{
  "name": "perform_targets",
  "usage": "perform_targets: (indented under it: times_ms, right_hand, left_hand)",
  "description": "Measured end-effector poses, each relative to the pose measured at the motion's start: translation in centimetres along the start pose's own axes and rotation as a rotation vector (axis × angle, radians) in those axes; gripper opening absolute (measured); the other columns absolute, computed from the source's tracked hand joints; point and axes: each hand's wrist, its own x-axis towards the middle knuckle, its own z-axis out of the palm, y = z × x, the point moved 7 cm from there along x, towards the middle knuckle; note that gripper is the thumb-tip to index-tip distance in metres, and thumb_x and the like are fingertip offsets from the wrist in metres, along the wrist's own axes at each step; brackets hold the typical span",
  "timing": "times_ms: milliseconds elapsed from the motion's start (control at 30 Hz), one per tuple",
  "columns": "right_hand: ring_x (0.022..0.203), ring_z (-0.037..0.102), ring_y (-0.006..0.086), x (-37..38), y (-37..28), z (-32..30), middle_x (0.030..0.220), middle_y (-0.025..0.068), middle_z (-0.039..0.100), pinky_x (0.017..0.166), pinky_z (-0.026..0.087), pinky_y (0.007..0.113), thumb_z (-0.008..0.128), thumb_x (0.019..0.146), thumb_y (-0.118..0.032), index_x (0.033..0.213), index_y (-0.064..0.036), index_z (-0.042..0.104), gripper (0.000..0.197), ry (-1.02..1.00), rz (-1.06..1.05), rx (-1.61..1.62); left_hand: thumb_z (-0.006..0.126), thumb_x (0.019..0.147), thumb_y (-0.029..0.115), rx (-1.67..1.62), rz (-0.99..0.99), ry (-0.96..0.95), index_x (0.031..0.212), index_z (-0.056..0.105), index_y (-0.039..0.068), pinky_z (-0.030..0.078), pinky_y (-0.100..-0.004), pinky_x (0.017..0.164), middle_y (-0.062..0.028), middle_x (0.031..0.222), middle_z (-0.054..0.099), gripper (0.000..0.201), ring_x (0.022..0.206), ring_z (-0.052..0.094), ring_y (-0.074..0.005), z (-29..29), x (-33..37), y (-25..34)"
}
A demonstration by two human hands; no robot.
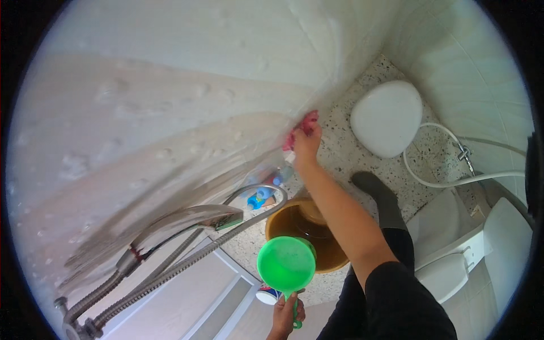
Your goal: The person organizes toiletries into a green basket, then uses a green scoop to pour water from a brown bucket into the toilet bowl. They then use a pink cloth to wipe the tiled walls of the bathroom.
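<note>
My right hand [307, 148] reaches forward to the pale wall, its fingers closed on a crumpled pink cloth [309, 122] pressed against the tiles low down. My left hand [287, 317], at the lower edge, grips the handle of a green plastic dipper [286, 265]. The dipper tilts over the near left rim of a brownish-yellow tub [274, 224], its bowl facing up; a little liquid seems to lie in it. Dark-looking water stands in the tub, partly hidden by my right forearm.
Several bottles [263, 194] stand by the wall left of the tub. A shower head [192, 218] with metal hoses juts in at left. A rounded white lid [388, 119] lies far right, near a white hose [430, 184]. My foot [375, 190] rests on the speckled floor [334, 170].
</note>
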Motion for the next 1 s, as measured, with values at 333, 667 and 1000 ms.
perform_targets:
  times_ms: [333,667,1000]
  right_hand:
    - [0.078,0.059,0.0178,-0.2,1.3,-1.6,0.094,0.0079,0.059,0.065,0.051,0.029,0.062,0.079,0.000,0.101,-0.0054,0.050,0.026,-0.213,0.008,-0.257]
    - [0.057,0.059,0.0236,14.2,6.5,-6.2,0.070,0.0105,0.058,0.051,0.052,0.039,0.044,0.096,-0.023,0.095,-0.0014,0.055,0.024,-0.392,0.500,-0.016]
    - [0.076,0.060,0.0186,19.2,-23.1,-0.4,0.093,0.0079,0.061,0.066,0.052,0.035,0.052,0.092,-0.009,0.125,-0.0056,0.045,0.034,-0.055,-0.675,-0.260]
  left_hand:
    - [0.047,0.098,0.029,0.079,-0.043,-0.034,0.113,0.054,-0.001,0.033,-0.0277,0.040,-0.0018,0.054,0.039,0.034,0.040,0.036,-0.0118,2.8,2.7,1.1]
    - [0.046,0.099,0.028,0.126,-0.048,-0.024,0.111,0.054,0.001,0.032,-0.0285,0.040,-0.0027,0.055,0.040,0.031,0.040,0.035,-0.0125,5.3,4.8,2.8]
    - [0.049,0.098,0.027,0.079,-0.056,-0.041,0.115,0.055,0.001,0.035,-0.0269,0.041,-0.0027,0.058,0.044,0.032,0.042,0.041,-0.0131,8.5,4.7,4.2]
